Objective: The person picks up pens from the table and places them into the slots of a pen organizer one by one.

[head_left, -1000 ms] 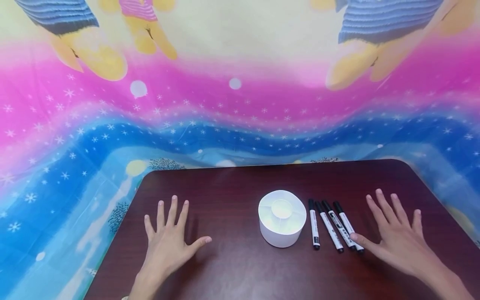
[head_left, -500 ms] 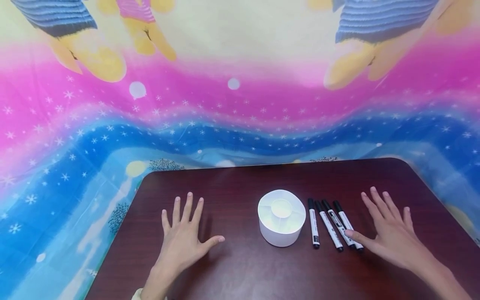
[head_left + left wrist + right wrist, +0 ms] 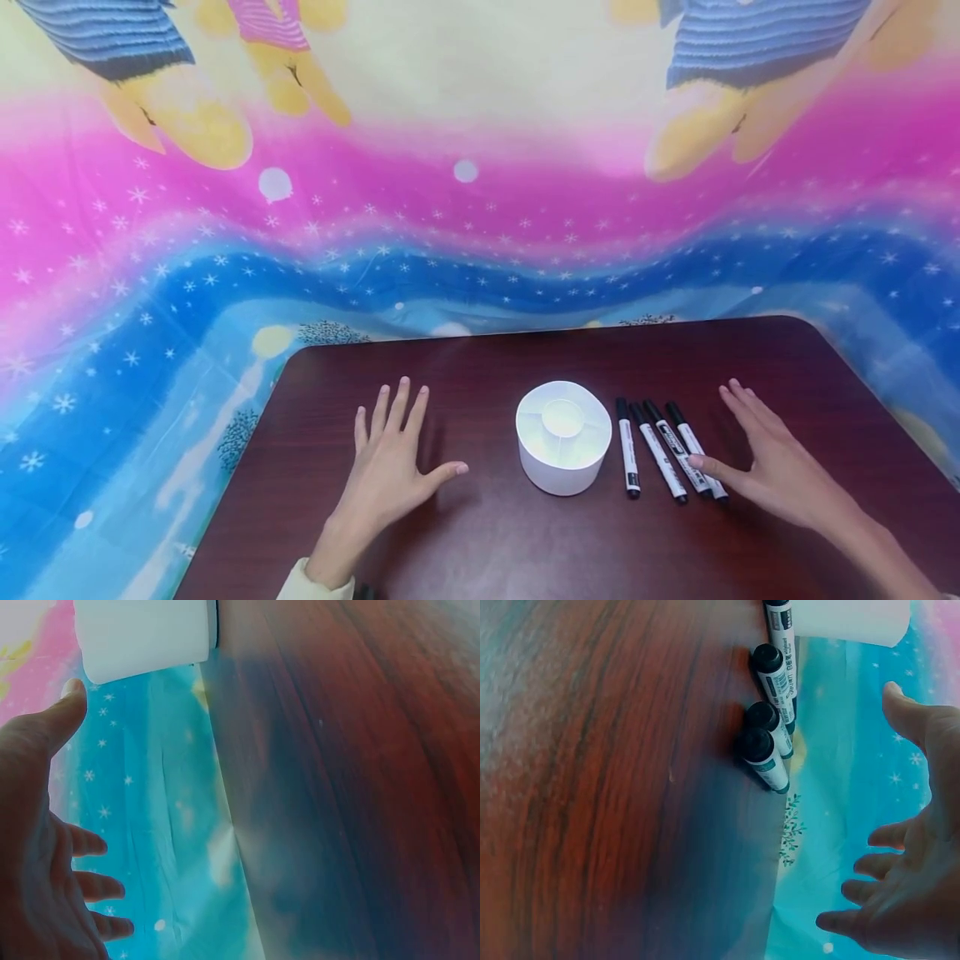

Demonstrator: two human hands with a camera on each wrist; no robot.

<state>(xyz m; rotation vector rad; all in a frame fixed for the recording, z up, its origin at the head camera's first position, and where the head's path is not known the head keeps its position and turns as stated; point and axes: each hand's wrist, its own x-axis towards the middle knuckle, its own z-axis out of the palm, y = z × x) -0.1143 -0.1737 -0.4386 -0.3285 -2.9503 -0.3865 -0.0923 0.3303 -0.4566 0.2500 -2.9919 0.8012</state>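
A round white divided container (image 3: 558, 477) with a raised ring at its centre stands on the table. Right of it lie several whiteboard markers (image 3: 628, 454) with white barrels and black caps, side by side. My left hand (image 3: 392, 475) is held over the table left of the container, fingers straight, thumb towards it. My right hand (image 3: 783, 475) hovers on the markers' right; in the head view its thumb overlaps the rightmost ones, and I cannot tell whether it touches. Neither hand holds anything. The right wrist view shows the markers (image 3: 769, 765) apart from the fingers (image 3: 877, 866).
The dark reddish-brown table (image 3: 450, 550) has rounded far corners. Behind and beside it hangs a colourful cloth (image 3: 480, 217) with snowflakes and cartoon figures. A pale sleeve cuff (image 3: 315, 581) shows at the left wrist.
My left hand has moved right, closer to the container. The right hand has shifted slightly left and turned, its fingers now closer together. Container and markers have stayed in place.
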